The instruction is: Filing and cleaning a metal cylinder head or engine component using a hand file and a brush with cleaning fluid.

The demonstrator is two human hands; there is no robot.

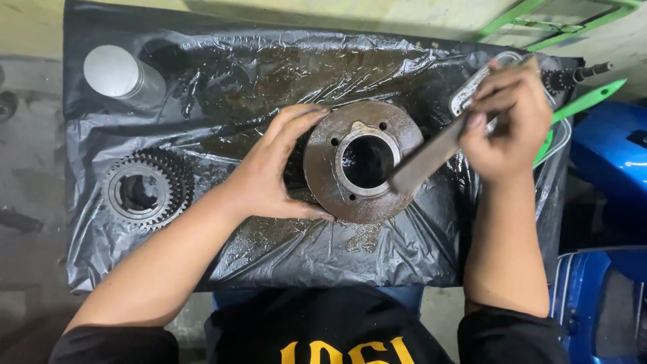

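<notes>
The round metal flange (364, 162) is rusty brown and oily, with a wide central bore and 4 small holes around it. It lies at the centre of the black plastic sheet (283, 249). Open sheet spreads toward 6 o'clock; a toothed gear (147, 190) sits at 9 o'clock, a grey cylinder (122, 75) at 10 o'clock. The left hand (269, 168) cups the flange's rim, fingers spread. The right hand (509, 121) grips a flat metal bar (428, 158), its tip apparently touching the flange at 3 o'clock.
</notes>
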